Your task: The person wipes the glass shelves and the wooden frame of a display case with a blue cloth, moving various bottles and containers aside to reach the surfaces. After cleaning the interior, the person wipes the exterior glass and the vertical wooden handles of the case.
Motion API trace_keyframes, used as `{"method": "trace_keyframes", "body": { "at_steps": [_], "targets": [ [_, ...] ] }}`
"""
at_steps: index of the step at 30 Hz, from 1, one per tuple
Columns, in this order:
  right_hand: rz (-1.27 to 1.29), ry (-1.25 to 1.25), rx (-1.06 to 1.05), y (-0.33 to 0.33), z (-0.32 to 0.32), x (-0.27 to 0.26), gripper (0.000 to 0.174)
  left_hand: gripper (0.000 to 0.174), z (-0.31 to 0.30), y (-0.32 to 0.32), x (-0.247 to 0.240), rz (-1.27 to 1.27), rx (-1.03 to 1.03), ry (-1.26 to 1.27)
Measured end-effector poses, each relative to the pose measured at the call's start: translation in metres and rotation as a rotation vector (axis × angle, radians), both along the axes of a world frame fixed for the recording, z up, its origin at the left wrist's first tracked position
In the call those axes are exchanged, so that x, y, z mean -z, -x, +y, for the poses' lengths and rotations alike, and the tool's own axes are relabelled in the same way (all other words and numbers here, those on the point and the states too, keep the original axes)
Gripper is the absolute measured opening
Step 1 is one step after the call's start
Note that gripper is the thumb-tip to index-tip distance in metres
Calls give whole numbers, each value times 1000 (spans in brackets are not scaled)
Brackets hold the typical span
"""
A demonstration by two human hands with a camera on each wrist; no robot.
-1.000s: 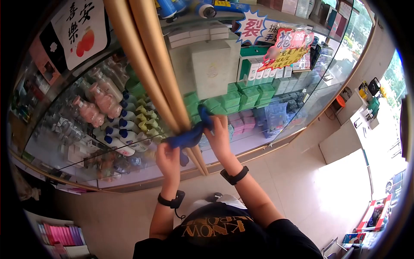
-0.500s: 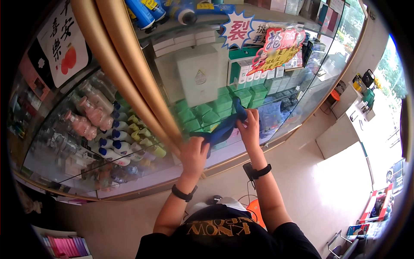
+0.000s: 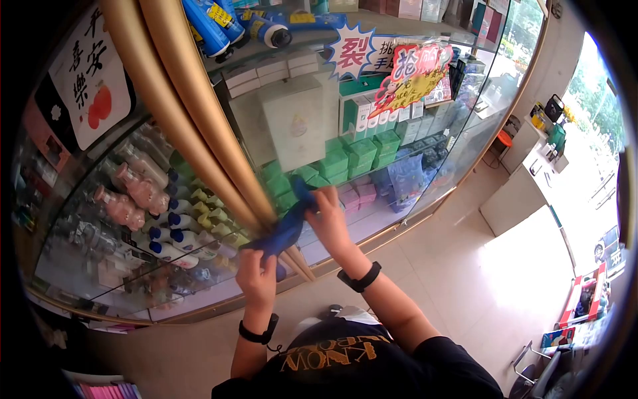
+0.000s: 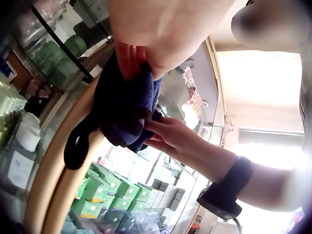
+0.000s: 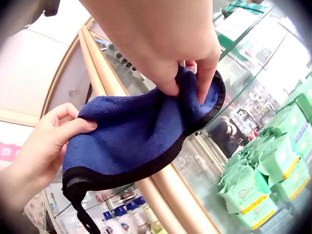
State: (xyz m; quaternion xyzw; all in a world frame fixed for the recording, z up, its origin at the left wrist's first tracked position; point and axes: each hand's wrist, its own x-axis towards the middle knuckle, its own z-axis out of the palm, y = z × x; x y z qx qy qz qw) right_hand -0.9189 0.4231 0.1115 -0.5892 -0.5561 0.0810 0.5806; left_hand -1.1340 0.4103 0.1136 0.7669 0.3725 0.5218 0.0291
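A dark blue terry cloth (image 5: 129,131) with black edging and a black hanging loop (image 4: 78,147) is stretched between both hands, in front of the glass cabinet (image 3: 392,223). My left hand (image 3: 257,279) pinches one end between thumb and fingers. At the other end, my right hand (image 3: 329,219) pinches the fabric, which bunches up between thumb and fingers in the right wrist view. The cloth overlaps the lower part of the gold frame posts (image 3: 199,133) in the head view. Each wrist wears a black band.
Behind the glass are green packs (image 3: 362,156), a large pale box (image 3: 292,123), pink bottles (image 3: 119,206) and white bottles with blue caps (image 3: 176,253). Blue cans (image 3: 219,23) lie on the cabinet top. A white counter (image 3: 512,193) stands to the right.
Both hands moved right with the cloth, then came back left and lower. The cloth stays held by both hands throughout. The head view has shifted slightly.
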Motion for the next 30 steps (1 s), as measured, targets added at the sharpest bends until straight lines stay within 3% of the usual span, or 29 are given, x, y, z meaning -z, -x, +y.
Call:
{"method": "trace_keyframes", "body": {
  "at_steps": [12, 18, 19, 30],
  "targets": [
    [1, 15, 16, 12, -4, -6, 43, 29, 2, -2, -7, -61, 122, 32],
    [37, -4, 201, -54, -12, -5, 41, 29, 17, -48, -6, 113, 251, 68],
    [58, -12, 212, -68, -14, -5, 41, 22, 22, -64, -11, 76, 311, -22],
    [80, -101, 450, -205, -15, 16, 41, 24, 42, -204, -21, 159, 517, -37]
  ]
}}
